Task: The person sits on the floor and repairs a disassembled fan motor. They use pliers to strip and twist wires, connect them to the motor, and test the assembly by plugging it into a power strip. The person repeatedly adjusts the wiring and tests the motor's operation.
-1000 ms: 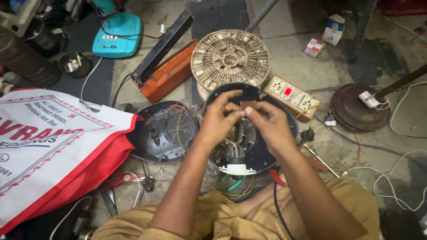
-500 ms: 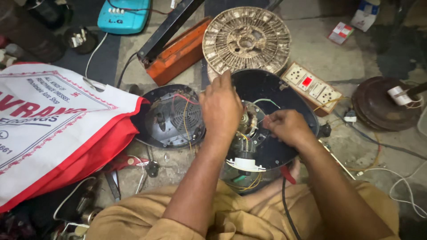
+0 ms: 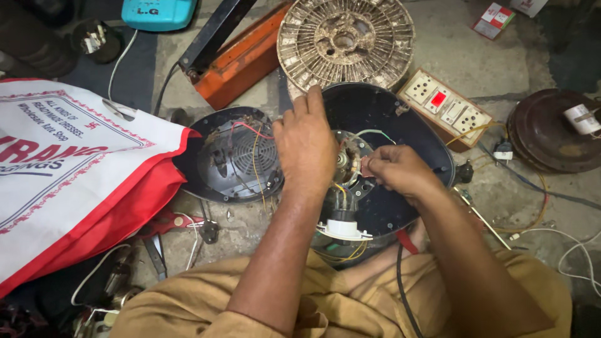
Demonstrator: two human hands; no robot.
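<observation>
Left hand (image 3: 305, 147) rests flat over the open black motor housing (image 3: 400, 119), covering the windings. Right hand (image 3: 397, 169) pinches what looks like a small wire end beside it. Detached rear cover (image 3: 235, 156) lies just left, on the floor.

Switchboard (image 3: 446, 107), dusty grille (image 3: 345, 39), red-white bag (image 3: 69, 169) nearby.

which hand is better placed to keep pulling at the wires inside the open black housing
Right, probably. The right hand has its fingers pinched at the wiring beside the motor core in the black housing. The left hand lies flat, palm down, over the middle, apparently steadying it.
</observation>
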